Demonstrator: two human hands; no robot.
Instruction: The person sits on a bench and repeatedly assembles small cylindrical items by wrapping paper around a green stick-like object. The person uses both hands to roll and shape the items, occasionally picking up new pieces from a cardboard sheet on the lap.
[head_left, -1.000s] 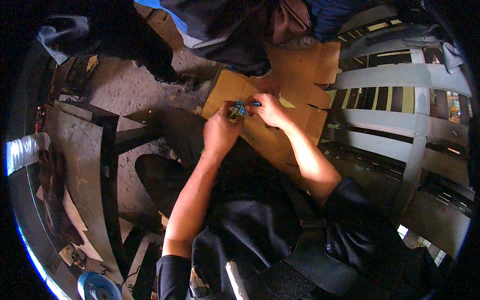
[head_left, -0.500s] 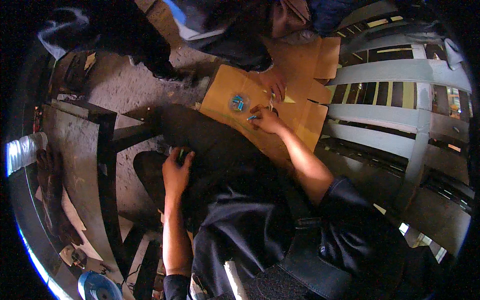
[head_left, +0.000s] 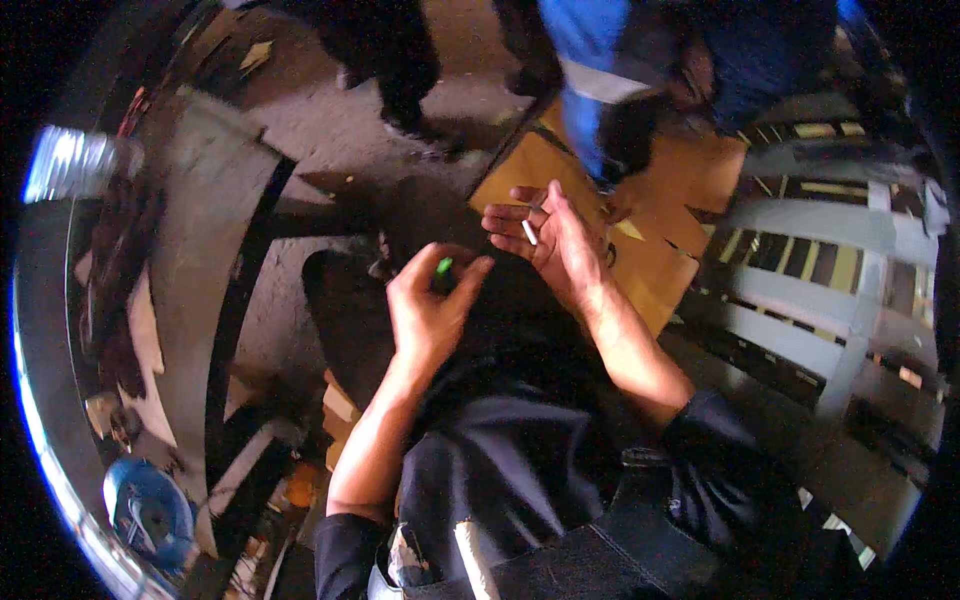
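Observation:
My left hand (head_left: 430, 305) is raised over my lap, its fingers curled round a small bright green piece (head_left: 444, 267) that shows between thumb and fingers; its kind cannot be made out. Beside it, my right hand (head_left: 565, 245) is turned palm up with the fingers stretched out. Across the palm, by the base of the fingers, rests a small white cylinder (head_left: 530, 232). The two hands are close together but apart. Behind the right hand lies an unfolded brown cardboard sheet (head_left: 545, 165), partly covered by another person's clothing.
Another person in blue and dark clothes (head_left: 590, 50) is close in front, over the cardboard. Slatted grey bench frames (head_left: 800, 280) stand at the right. A dark-edged board (head_left: 205, 190) and a blue round container (head_left: 150, 510) are at the left. A white roll (head_left: 473, 560) sticks out near my front.
My right hand has drawn back from the cardboard and turned palm up. My left hand has risen toward it with the green piece. The clear dish of blue pieces no longer shows.

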